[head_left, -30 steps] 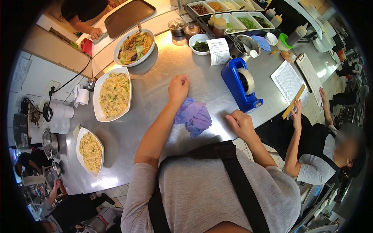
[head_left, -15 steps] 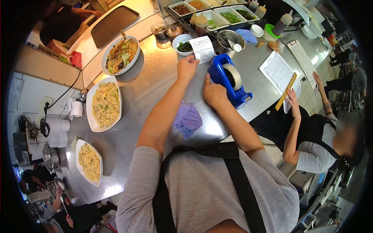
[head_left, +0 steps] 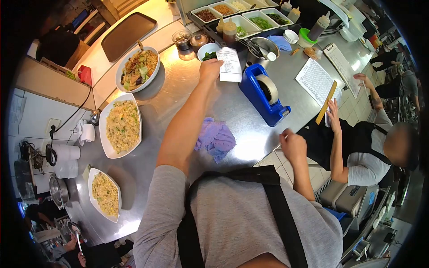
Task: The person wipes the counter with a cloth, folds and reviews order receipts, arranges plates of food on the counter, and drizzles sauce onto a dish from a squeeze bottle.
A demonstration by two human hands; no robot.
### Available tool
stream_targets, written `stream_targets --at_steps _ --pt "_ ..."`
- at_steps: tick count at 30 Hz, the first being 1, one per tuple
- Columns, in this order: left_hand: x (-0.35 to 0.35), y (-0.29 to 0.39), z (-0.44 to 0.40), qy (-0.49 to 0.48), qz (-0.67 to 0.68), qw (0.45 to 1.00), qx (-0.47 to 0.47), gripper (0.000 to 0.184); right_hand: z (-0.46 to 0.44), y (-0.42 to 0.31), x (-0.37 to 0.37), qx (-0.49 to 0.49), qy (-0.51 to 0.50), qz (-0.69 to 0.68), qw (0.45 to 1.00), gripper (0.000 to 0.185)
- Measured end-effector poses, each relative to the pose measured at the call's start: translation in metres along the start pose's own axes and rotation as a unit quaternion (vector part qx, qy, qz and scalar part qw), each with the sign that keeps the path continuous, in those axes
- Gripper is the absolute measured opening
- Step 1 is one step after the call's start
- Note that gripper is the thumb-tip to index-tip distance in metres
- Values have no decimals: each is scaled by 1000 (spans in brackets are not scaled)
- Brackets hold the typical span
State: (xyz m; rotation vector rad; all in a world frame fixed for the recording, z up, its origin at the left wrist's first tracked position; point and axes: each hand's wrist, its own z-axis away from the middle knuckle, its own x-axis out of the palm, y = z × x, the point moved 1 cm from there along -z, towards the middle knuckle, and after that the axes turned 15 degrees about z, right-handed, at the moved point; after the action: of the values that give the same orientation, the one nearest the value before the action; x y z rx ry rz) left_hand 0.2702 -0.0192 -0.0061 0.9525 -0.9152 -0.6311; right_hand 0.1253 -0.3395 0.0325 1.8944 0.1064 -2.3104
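Note:
My left hand (head_left: 210,70) is closed on the left edge of a printed receipt (head_left: 230,66), beside a bowl of dark greens (head_left: 208,52). Near the table's front edge, my right hand (head_left: 294,145) hangs with fingers curled in, just below a blue tape dispenser (head_left: 263,94); whether it holds anything is hidden. A purple cloth (head_left: 216,139) lies crumpled between my arms. On the left are a round bowl of noodles and vegetables (head_left: 139,69) and two white dishes of fried rice (head_left: 121,127) (head_left: 105,193).
At the right, a co-worker (head_left: 366,147) holds a yellow ruler (head_left: 326,102) over printed sheets (head_left: 315,80), near a clipboard (head_left: 342,67). Topping trays (head_left: 250,22), sauce bottles and a metal pot (head_left: 261,50) stand at the back. A brown tray (head_left: 128,35) lies behind the noodles.
My left hand has reached the receipt and taken hold of it, shifting it slightly. My right hand went to the tape dispenser, then moved back toward the front edge. The view has shifted.

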Motion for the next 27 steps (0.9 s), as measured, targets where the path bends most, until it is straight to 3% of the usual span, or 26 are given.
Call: stream_targets --at_steps 2,5,9,11,13,16,18,23,26,27 --pt "-9 1 -2 -25 5 1000 -10 20 -6 13 -6 18 67 -136 988 41" --pt "-6 10 10 -37 54 996 -58 23 -35 16 19 -70 166 -269 946 65" --pt "3 5 7 -29 156 980 -120 27 -50 -1 22 -63 65 -420 903 71" --pt "7 7 2 -57 246 960 -124 30 -51 0 29 -74 106 -384 914 70" --pt "16 6 -13 -50 248 960 -124 30 -49 1 30 -76 154 -327 929 69" --pt "39 40 -14 16 214 972 -95 28 -49 -2 28 -83 135 -415 896 68" --pt "47 76 -17 -42 287 953 -88 27 -55 -1 27 -94 136 -402 901 68" --pt "48 148 52 -126 318 939 35 31 -69 -14 26 -104 144 -392 903 67" --pt "32 134 94 -173 286 936 110 28 -91 -28 34 -109 147 -395 900 68" --pt "25 123 107 -157 268 946 93 29 -94 -35 28 -112 139 -367 913 68"
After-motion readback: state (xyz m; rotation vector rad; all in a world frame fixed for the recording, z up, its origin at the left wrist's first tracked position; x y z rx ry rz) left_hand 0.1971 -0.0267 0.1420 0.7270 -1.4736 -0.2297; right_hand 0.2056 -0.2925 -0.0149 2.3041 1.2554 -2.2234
